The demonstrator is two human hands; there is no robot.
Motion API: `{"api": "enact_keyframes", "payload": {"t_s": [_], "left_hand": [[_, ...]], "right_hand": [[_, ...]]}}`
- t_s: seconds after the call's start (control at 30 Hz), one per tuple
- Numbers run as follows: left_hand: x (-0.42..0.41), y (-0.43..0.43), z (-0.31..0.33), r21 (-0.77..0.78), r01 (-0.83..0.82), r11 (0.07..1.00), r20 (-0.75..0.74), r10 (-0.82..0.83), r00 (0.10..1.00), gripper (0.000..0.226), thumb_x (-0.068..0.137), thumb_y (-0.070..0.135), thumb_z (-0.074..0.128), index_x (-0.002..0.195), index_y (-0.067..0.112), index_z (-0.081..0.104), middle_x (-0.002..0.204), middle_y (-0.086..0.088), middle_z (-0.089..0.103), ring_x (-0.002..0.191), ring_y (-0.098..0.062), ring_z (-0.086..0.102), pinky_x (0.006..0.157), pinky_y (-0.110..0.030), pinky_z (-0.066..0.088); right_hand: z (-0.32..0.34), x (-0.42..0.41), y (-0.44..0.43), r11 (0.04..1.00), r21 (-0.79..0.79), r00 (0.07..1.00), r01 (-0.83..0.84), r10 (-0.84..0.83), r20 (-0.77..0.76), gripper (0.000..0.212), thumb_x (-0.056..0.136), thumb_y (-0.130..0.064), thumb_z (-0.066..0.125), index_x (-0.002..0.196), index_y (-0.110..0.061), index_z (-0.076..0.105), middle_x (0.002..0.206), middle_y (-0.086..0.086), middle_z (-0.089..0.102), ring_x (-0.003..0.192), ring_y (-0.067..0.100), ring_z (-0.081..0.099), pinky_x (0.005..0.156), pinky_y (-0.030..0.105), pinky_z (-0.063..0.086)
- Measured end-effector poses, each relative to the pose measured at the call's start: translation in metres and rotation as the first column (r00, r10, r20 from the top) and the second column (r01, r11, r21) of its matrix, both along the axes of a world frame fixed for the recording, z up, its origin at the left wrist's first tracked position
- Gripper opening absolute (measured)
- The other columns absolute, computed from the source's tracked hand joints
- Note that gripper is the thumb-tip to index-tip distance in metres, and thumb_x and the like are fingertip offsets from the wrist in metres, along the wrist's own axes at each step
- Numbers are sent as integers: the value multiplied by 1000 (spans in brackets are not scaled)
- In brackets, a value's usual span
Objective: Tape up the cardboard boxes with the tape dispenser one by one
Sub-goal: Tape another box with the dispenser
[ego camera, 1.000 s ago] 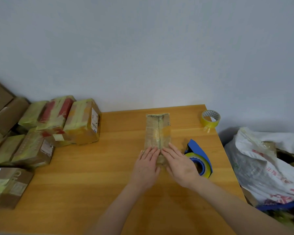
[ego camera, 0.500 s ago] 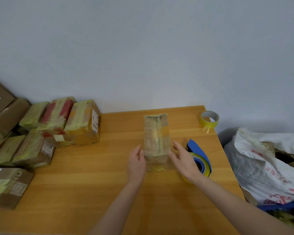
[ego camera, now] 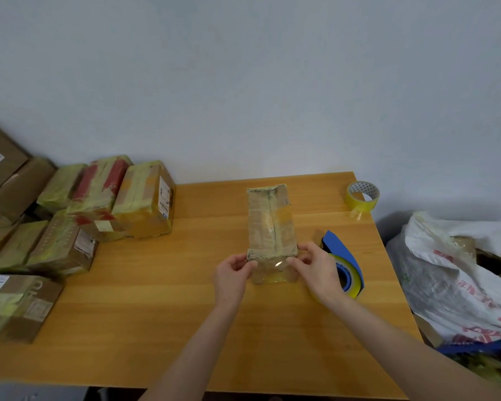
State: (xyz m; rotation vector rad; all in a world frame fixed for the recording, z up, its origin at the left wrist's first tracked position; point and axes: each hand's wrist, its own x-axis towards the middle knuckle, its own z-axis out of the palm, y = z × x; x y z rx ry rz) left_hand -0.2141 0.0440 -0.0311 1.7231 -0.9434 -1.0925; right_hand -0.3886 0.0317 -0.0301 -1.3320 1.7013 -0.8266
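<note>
You are pinching the narrow, tape-wrapped brown cardboard box (ego camera: pixel 271 224) with left hand (ego camera: pixel 230 274) and right hand (ego camera: pixel 315 273); glossy tape (ego camera: pixel 274 272) between them, possibly unstuck, is risking creasing if dragged.

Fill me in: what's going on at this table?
A person grips the near end of a narrow box mid-table, left hand at one corner and right hand at the other. Glossy tape already covers that end. The dispenser lies on the table beside the right hand, untouched. A tape roll sits at the far right corner, and taped boxes are piled on the left.
</note>
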Motion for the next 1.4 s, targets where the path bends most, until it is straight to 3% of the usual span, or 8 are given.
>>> {"api": "enact_keyframes", "payload": {"t_s": [0.23, 0.4, 0.57, 0.77, 1.03, 1.13, 1.23, 1.4], "left_hand": [[-1, -6, -7, -17, 68, 998, 276, -61, 959, 17, 79, 18, 76, 80, 22, 60, 73, 1, 62, 69, -16, 58, 63, -27, 50], [-4, -15, -2, 61, 210, 976, 562, -207, 801, 49, 73, 35, 81, 102, 16, 48, 99, 6, 50, 91, -13, 51, 72, -24, 43], [-10, -28, -8, 37, 379, 925, 602, -323, 730, 88, 74, 38, 80, 143, 12, 32, 113, -4, 64, 101, -20, 63, 81, -38, 55], [-2, -23, -6, 18, 443, 896, 654, -346, 672, 79, 89, 18, 67, 151, 5, 20, 111, -14, 67, 91, -19, 63, 79, -22, 47], [3, -21, -4, 104, 482, 870, 605, -440, 664, 75, 97, 7, 51, 153, 12, 1, 140, -15, 48, 121, -24, 52, 90, -16, 38], [5, -16, 1, 54, 551, 833, 811, -359, 463, 80, 92, -2, 51, 152, 14, 0, 161, -7, 14, 146, -23, 22, 113, -31, 31], [0, -17, -6, 34, 696, 717, 927, -282, 246, 74, 81, -5, 63, 147, 10, 32, 150, -7, 40, 142, -26, 31, 116, -42, 21], [-9, -18, -1, 148, 658, 739, 891, -388, 235, 55, 99, 6, 41, 151, 14, 25, 157, 0, 27, 148, -18, 13, 113, -24, -13]], "right_hand": [[6, 0, -8, 996, -5, 938, -89, 82, -336, 33, 89, -35, 69, 109, -13, 55, 90, -2, 66, 84, 19, 64, 73, 37, 55], [26, -2, -18, 971, 61, 731, -231, 215, -648, 49, 84, -54, 66, 112, -20, 45, 101, 0, 65, 86, 23, 62, 61, 32, 43], [30, 6, -26, 940, 67, 665, -334, 285, -690, 66, 85, -55, 63, 134, -21, 36, 98, 5, 68, 90, 26, 64, 64, 32, 40], [21, -3, -32, 917, 67, 702, -393, 347, -622, 49, 91, -46, 61, 132, -24, 46, 93, 7, 70, 90, 27, 63, 74, 34, 49], [21, -8, -31, 897, 75, 706, -435, 391, -590, 44, 96, -36, 56, 139, -30, 45, 98, 6, 72, 90, 24, 65, 78, 34, 53], [21, -7, -32, 849, 99, 629, -519, 458, -628, 52, 101, -33, 48, 149, -40, 30, 99, 7, 71, 85, 24, 65, 74, 36, 53], [14, 0, -27, 815, 109, 525, -570, 463, -715, 50, 105, -28, 36, 149, -48, 23, 102, 8, 61, 84, 27, 63, 73, 37, 52], [5, 8, -27, 841, 138, 560, -523, 461, -688, 48, 105, -26, 34, 146, -51, 28, 112, 8, 58, 96, 29, 62, 83, 37, 51]]}}
